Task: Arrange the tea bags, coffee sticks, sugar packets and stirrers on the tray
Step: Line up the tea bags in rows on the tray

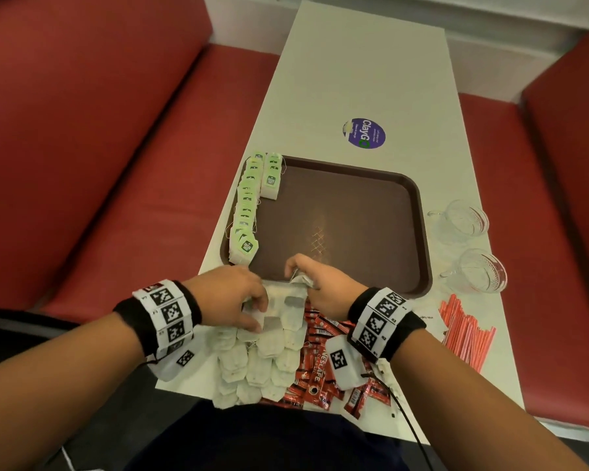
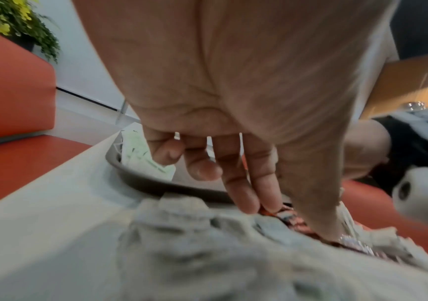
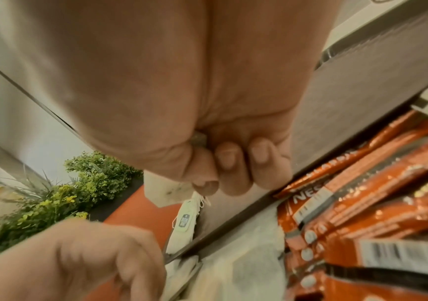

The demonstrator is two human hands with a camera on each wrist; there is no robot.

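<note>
A: Both hands are down at the near edge of the brown tray [image 1: 337, 212]. The right hand [image 1: 323, 287] has its fingers curled tight, pinching a small bunch of tea bags [image 1: 299, 278] just over the rim.

B: And the left hand [image 1: 232, 294]?

A: Just beside it, thumb and fingers curled onto the top of the loose tea-bag pile [image 1: 262, 362], gripping a few. That pile runs back under the left wrist.

B: Coffee?

A: Red Nescafé sticks [image 1: 317, 365] lie under the right wrist, touching the pile. Orange stirrers [image 1: 466, 331] sit well out to the right of that hand.

B: Anything on the tray?

A: Green-tagged tea bags [image 1: 249, 205] in rows ahead of the left hand, along the tray's left edge.
</note>
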